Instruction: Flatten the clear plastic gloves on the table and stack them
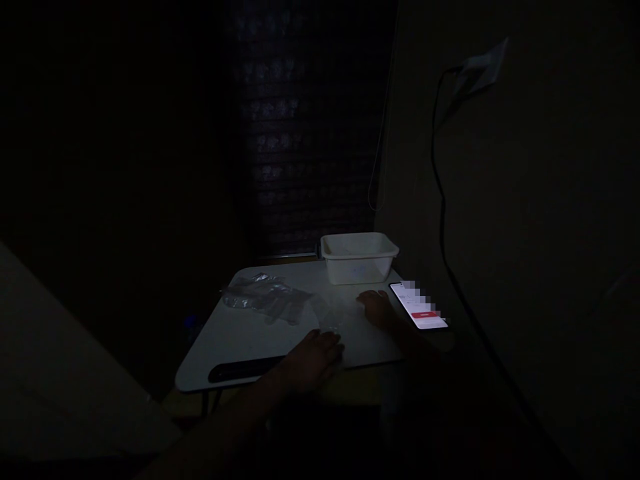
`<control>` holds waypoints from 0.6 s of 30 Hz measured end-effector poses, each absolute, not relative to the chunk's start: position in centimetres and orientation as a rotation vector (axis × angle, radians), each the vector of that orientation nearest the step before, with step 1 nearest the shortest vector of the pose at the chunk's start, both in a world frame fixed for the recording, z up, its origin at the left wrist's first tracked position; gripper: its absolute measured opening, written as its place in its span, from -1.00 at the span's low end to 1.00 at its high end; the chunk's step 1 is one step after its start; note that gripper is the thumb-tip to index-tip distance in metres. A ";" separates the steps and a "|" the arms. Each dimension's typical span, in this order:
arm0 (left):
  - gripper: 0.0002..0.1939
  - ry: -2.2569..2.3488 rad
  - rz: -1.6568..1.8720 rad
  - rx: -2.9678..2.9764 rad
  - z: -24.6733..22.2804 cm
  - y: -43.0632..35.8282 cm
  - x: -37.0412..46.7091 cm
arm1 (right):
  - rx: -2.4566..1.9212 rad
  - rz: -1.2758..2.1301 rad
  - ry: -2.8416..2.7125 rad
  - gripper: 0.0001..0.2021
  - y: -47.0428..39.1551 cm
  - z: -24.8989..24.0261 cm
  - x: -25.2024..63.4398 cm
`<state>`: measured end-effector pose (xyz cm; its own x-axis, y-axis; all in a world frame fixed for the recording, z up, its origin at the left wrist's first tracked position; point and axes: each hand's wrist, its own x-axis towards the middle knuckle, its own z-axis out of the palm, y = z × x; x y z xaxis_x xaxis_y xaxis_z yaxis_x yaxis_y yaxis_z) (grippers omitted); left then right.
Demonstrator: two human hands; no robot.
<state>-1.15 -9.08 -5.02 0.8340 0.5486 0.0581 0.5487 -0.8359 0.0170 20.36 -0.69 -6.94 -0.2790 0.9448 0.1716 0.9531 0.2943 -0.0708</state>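
Observation:
The scene is very dark. My left hand rests at the near edge of a small white table, its fingers lying out over the top beside the near end of some clear plastic bags. Whether the fingertips touch the plastic, I cannot tell. My right hand is farther forward on the tabletop, fingers stretched toward the left, with nothing visible in them. It lies between the plastic and a lit phone. The crumpled, see-through bags spread across the table's left and middle.
A white plastic tub stands at the table's back right. A dark slot runs along the near edge. On the right wall, a black cable hangs from a socket. A dark blind covers the back.

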 end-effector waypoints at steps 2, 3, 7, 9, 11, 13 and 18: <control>-0.62 -0.894 -0.116 -2.997 -4.9 -8.9 -1.1 | -1.758 -0.066 -2.373 -0.55 -0.6 -7.1 20.5; -0.63 -0.892 -0.125 -2.992 -4.9 -8.8 -1.1 | -1.752 -0.066 -2.371 -0.55 -0.6 -7.2 20.5; -0.58 -0.886 -0.156 -2.979 -5.0 -8.1 -1.0 | -1.728 -0.037 -2.360 -0.54 -0.6 -7.1 20.4; -0.57 -0.896 -0.160 -2.977 -5.0 -7.8 -0.9 | -1.737 -0.025 -2.351 -0.54 -0.7 -7.1 20.3; -0.58 -0.905 -0.162 -2.979 -5.1 -7.7 -0.7 | -1.737 -0.030 -2.352 -0.54 -0.7 -7.1 20.2; -0.57 -0.883 -0.169 -2.993 -5.4 -7.9 -0.5 | -1.703 -0.045 -2.383 -0.55 -0.8 -7.2 20.1; -0.51 -0.855 -0.115 -3.026 -6.2 -8.8 -0.4 | -1.650 -0.097 -2.469 -0.60 -1.1 -7.3 19.7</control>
